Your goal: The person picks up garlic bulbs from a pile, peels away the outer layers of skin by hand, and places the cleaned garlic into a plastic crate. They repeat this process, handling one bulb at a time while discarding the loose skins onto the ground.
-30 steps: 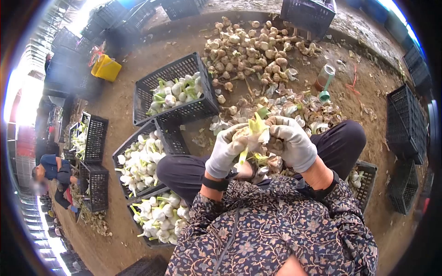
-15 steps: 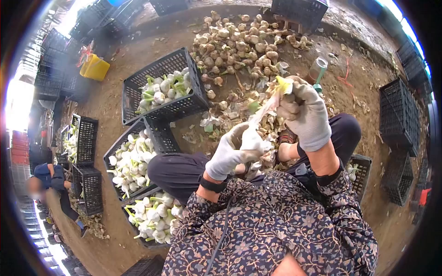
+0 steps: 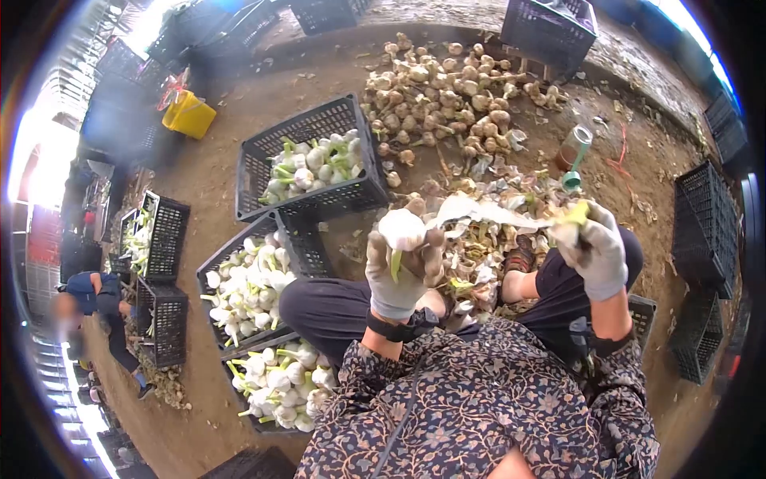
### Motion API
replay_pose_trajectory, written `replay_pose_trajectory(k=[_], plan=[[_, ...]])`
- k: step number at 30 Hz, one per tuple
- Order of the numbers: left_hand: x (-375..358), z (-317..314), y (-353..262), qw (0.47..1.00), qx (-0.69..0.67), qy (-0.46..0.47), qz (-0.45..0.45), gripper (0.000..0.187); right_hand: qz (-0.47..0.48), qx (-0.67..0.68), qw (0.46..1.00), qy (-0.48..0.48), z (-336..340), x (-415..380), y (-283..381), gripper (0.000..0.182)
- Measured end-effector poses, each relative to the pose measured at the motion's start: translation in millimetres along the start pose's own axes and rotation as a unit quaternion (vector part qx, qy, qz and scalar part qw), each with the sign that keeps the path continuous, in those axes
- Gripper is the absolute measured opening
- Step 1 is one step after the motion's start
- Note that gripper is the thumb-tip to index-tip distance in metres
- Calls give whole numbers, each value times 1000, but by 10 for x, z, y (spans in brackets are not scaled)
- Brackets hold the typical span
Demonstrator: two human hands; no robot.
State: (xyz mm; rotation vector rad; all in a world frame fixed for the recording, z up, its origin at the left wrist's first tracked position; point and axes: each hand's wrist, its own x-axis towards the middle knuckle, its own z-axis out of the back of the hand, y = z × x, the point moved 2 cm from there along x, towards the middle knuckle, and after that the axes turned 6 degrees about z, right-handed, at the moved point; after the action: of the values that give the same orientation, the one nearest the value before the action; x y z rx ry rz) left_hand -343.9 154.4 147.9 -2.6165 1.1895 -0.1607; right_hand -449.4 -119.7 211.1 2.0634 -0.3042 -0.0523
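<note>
My left hand [image 3: 391, 281], in a pale work glove, is wrapped round a white garlic bulb [image 3: 401, 228] whose green stem points down toward my wrist. To the right, my gloved right hand [image 3: 598, 259] pinches the yellow-green end of a garlic skin strip [image 3: 487, 211]. This thin white strip stretches from my right fingers across toward the bulb. Beneath both hands, loose garlic skins [image 3: 487, 267] litter the ground between my legs. A heap of unpeeled garlic [image 3: 447, 96] lies on the dirt floor ahead.
Left of me stand black crates of cleaned garlic, one in front [image 3: 367, 188] and others by my leg [image 3: 299, 239]. A jar with a green lid [image 3: 576, 148] stands front right. More black crates [image 3: 702, 227] are at right. Another person [image 3: 100, 295] works at far left.
My hands have moved apart, the right one down and to the right with the skin strip. The left hand has turned upright and raised the bulb, now bare and white.
</note>
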Motion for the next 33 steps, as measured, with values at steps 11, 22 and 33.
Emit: replay_pose_trajectory(k=[11, 22, 33], plan=[[176, 405, -193, 957, -11, -290, 18, 65, 129, -640, 738, 171, -258, 602, 340, 33], [1395, 1186, -953, 915, 162, -347, -124, 22, 117, -432, 894, -22, -236, 1383, 334, 28], [2645, 2439, 702, 496, 809, -259, 177, 56, 40, -445, 893, -49, 138, 1630, 266, 26]])
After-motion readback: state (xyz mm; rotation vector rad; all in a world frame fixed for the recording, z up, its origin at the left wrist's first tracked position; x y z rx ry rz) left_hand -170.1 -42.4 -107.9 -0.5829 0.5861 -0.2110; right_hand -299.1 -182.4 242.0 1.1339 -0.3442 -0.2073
